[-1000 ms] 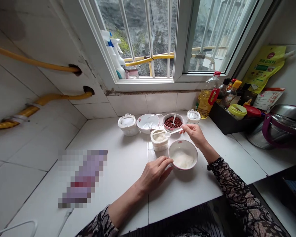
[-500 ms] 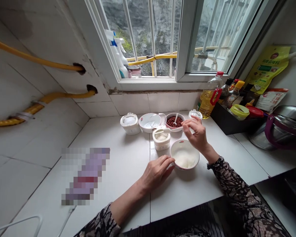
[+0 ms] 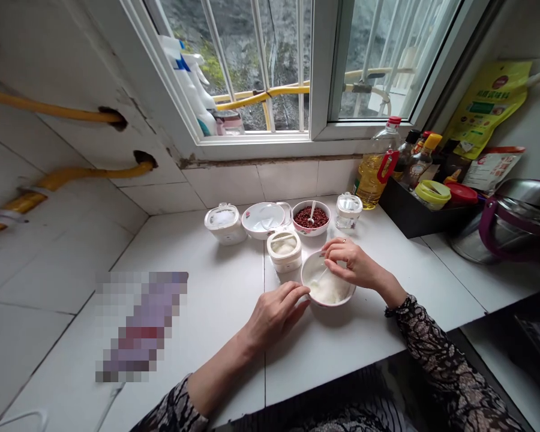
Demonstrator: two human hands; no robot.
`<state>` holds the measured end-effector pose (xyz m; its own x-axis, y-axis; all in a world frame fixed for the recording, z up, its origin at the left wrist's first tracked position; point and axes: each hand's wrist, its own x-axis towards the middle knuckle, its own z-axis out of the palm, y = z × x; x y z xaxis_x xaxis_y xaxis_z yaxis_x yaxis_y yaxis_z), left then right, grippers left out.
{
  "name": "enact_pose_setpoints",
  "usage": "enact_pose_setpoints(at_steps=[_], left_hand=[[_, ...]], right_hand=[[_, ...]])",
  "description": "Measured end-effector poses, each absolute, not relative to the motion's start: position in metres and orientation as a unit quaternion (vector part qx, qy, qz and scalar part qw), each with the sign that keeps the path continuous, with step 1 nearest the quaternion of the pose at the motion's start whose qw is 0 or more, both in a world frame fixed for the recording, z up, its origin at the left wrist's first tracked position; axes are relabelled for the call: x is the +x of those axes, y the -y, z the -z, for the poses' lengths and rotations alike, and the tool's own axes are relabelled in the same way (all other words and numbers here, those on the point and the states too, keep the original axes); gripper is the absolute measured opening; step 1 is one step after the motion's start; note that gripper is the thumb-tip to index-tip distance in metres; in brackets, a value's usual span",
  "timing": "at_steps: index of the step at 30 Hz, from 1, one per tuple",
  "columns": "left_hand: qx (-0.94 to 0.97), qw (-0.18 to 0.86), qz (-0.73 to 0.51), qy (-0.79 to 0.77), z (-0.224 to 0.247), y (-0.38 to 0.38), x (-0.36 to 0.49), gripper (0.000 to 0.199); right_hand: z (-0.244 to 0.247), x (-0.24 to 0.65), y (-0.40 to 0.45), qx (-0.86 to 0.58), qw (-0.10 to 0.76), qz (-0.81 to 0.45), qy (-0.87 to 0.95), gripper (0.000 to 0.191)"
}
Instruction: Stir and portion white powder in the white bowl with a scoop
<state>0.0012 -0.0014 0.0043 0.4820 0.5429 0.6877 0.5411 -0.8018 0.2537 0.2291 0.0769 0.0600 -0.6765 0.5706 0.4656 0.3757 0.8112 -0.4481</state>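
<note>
A white bowl (image 3: 330,292) with white grains or powder stands on the tiled counter. My left hand (image 3: 279,312) pinches the bowl's left rim between thumb and fingers. Over the bowl's right side, my right hand (image 3: 350,264) is closed on a thin, pale spoon (image 3: 324,273), its tip down in the white contents. Just behind the bowl's left side is a small white container (image 3: 284,251) with pale contents. Behind the hands, a bowl of dark red beans (image 3: 311,218) holds a white spoon.
At the back are a lidded white container (image 3: 225,224), a white bowl (image 3: 261,219) and a clear jar (image 3: 348,210). Right of them stand an oil bottle (image 3: 374,171), a black condiment box (image 3: 404,209) and a metal pot (image 3: 517,240). A blurred purple object (image 3: 146,324) lies left.
My right hand has come down and left from above the small container to the bowl, with the spoon now in it. My left hand stays at the rim. The camera view has shifted slightly.
</note>
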Motion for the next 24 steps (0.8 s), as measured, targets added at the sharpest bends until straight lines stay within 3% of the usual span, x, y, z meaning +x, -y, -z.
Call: enact_pose_setpoints(at_steps=[9,24], left_hand=[[0.862,0.001,-0.399,-0.311,-0.005,0.001,0.001,0.014],[0.864,-0.017,-0.396,-0.312,-0.003,0.001,0.000,0.014]], right_hand=[[-0.060,0.244,-0.084,-0.363,0.375,-0.297,0.799,0.030],[-0.047,0.245,-0.092,-0.423,0.398,-0.405,0.706,0.045]])
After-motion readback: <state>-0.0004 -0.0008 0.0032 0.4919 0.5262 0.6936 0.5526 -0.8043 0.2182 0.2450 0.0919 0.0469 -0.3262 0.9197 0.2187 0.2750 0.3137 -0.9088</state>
